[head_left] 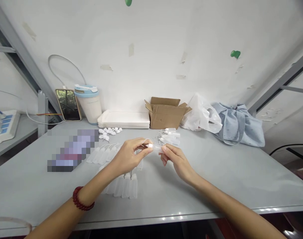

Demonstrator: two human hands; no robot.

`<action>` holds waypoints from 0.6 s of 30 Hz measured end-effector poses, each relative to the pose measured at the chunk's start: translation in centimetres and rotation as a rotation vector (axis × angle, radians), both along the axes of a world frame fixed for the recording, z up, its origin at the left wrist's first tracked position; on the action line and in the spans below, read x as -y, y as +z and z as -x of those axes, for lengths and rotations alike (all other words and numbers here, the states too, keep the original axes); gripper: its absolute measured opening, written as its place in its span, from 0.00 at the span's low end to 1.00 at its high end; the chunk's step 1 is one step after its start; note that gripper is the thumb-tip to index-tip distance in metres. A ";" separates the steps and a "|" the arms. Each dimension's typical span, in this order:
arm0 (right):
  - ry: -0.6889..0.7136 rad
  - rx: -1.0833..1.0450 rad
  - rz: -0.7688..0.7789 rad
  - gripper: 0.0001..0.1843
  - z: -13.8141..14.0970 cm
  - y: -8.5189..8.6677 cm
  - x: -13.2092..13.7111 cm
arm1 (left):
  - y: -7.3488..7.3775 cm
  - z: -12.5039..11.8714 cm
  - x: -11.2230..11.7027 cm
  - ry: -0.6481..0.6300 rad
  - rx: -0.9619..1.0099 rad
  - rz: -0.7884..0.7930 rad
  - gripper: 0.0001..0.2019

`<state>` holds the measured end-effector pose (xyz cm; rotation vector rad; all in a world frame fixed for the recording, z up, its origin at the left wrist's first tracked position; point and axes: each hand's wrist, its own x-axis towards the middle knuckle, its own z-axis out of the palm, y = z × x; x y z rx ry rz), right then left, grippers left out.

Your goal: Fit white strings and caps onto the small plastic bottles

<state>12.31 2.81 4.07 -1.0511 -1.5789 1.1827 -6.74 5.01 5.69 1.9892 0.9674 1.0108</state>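
Both my hands meet above the middle of the grey table [216, 179]. My left hand [128, 155], with a red bead bracelet on its wrist, pinches one end of a small clear plastic bottle [155, 147]. My right hand [175, 160] pinches the other end. Rows of similar clear bottles [124, 186] lie flat under my left hand, and more [101, 154] lie further left. A heap of bottles with strings [170, 136] sits just beyond my hands. Small white caps [109, 132] lie scattered behind.
Along the wall stand a phone [68, 104], a white and blue jug [89, 103], stacked white trays [124, 119], an open cardboard box [166, 113], a white plastic bag [202, 114] and a blue cloth bag [238, 124]. A blurred patch [72, 151] lies left.
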 end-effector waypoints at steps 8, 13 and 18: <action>-0.059 0.359 -0.477 0.09 -0.2 0.1 0.6 | 0.7 0.5 0.0 -0.036 0.057 0.188 0.15; -0.097 0.392 -0.687 0.10 -0.4 -0.5 0.3 | 0.3 0.5 -0.3 -0.075 0.011 0.298 0.22; -0.126 0.387 -0.675 0.09 -0.4 -0.2 0.3 | 0.7 0.4 -0.1 -0.105 -0.031 0.276 0.19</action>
